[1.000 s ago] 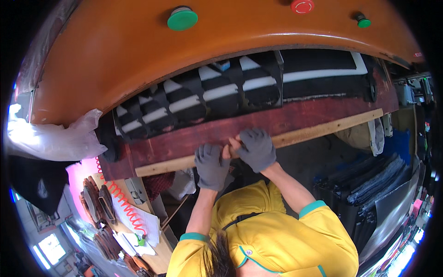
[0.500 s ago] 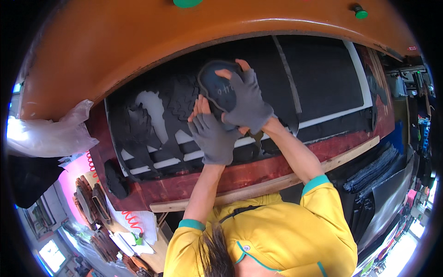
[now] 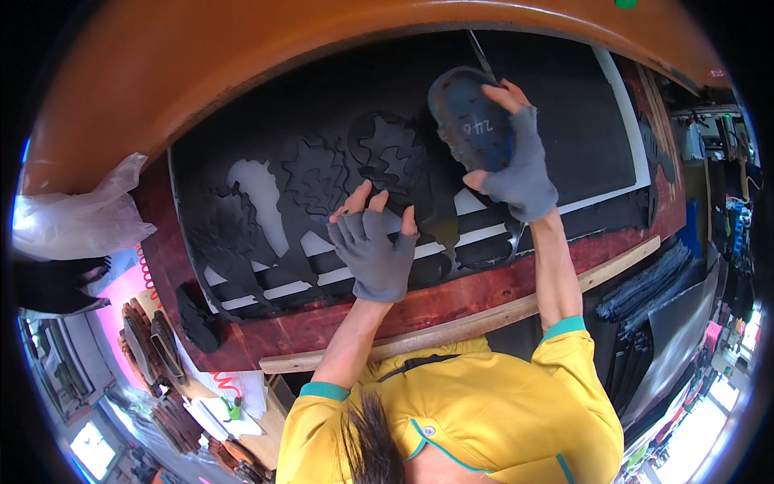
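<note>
A dark blue, sole-shaped cutting die (image 3: 466,105) with chalk marks on top is in my right hand (image 3: 524,173); its thumb and fingers clasp the die's right side. Beneath lies a black sheet (image 3: 564,121) of what looks like foam or rubber. Left of the die, my left hand (image 3: 375,254) is over the cut part of the sheet, fingers spread and holding nothing. Beyond its fingertips a cut sole-shaped outline (image 3: 387,149) with wavy edges shows, and several similar cuts run leftward. Both hands wear grey fingerless gloves.
An orange machine body (image 3: 89,113) curves over the far side. The dark red board (image 3: 282,335) ends at a wooden strip (image 3: 451,323) near me. Clear plastic (image 3: 81,210) hangs at left, above several brown dies (image 3: 145,339). Black sheets (image 3: 649,286) are stacked at right.
My right hand has carried the die rightward, uncovering a cut outline where it was. My left hand has come away from the die's edge and opened its fingers.
</note>
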Motion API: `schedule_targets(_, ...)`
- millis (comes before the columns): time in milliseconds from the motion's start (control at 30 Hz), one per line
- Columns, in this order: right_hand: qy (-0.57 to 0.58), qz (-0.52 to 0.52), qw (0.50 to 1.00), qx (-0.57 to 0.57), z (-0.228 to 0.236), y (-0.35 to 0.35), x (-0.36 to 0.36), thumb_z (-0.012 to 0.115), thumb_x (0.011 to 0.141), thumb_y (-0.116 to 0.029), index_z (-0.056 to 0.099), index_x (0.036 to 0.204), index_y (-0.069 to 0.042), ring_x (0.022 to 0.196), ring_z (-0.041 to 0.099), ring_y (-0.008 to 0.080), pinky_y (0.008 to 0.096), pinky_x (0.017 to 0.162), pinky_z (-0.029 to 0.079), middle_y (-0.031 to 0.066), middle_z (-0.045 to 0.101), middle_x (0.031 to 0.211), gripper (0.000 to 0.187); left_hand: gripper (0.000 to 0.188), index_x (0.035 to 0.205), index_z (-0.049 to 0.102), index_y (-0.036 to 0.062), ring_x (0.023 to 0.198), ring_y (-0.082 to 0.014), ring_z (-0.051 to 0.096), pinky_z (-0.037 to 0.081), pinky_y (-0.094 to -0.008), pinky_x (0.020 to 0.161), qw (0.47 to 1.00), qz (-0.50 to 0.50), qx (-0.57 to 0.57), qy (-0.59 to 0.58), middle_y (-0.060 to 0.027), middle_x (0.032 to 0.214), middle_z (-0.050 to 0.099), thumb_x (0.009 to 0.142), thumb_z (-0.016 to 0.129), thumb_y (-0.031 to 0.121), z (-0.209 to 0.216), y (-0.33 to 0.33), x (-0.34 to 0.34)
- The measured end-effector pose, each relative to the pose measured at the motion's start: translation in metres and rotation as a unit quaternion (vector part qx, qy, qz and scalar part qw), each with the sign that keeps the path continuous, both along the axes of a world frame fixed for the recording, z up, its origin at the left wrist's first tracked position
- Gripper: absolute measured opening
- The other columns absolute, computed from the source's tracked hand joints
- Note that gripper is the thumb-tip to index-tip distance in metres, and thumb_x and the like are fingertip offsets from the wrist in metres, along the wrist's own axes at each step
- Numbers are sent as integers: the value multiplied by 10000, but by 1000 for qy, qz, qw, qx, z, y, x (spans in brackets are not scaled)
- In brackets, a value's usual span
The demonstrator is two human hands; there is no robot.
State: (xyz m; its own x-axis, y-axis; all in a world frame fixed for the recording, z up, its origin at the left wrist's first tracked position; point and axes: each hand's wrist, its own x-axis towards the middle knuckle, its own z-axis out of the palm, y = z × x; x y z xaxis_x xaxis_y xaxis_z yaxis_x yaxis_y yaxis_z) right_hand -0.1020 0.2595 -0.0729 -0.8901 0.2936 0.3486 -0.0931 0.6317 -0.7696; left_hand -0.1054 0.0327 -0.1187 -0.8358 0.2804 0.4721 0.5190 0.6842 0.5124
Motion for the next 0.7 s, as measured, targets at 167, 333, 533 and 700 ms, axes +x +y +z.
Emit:
schedule_targets(167, -102, -73, 984, 125, -13, -17, 9, 832, 609, -151, 424, 1376, -55, 1309, 411, 446, 454, 1043, 410, 276, 343, 1439, 874, 388, 1186, 573, 64, 1173, -339, 522, 340, -486, 1010, 997, -22, -59, 33, -147, 1299, 533, 835, 672, 197, 1, 6, 3)
schedule_targets(333, 7, -144, 978, 148, -36, -42, 29, 803, 744, -164, 478, 1303, -39, 1173, 525, 438, 465, 990, 436, 279, 471, 1355, 659, 385, 1201, 561, 44, 1217, -365, 499, 339, -500, 1016, 994, -37, -97, 46, -183, 1324, 507, 870, 610, 234, -2, 15, 7)
schedule_targets(533, 47, -164, 971, 167, -66, -30, 34, 812, 747, -189, 534, 1234, -41, 1097, 574, 412, 459, 958, 453, 260, 548, 1273, 580, 367, 1175, 576, 39, 1194, -362, 518, 375, -503, 980, 988, -49, -108, 97, -200, 1285, 530, 865, 602, 233, -19, 20, 1)
schedule_targets(700, 85, -186, 967, 152, -42, -25, 11, 823, 736, -194, 485, 1311, -40, 1147, 549, 408, 452, 964, 455, 266, 514, 1321, 685, 384, 1165, 579, 38, 1177, -366, 538, 393, -509, 977, 980, -49, -123, 147, -200, 1266, 546, 843, 616, 243, -9, 33, -13)
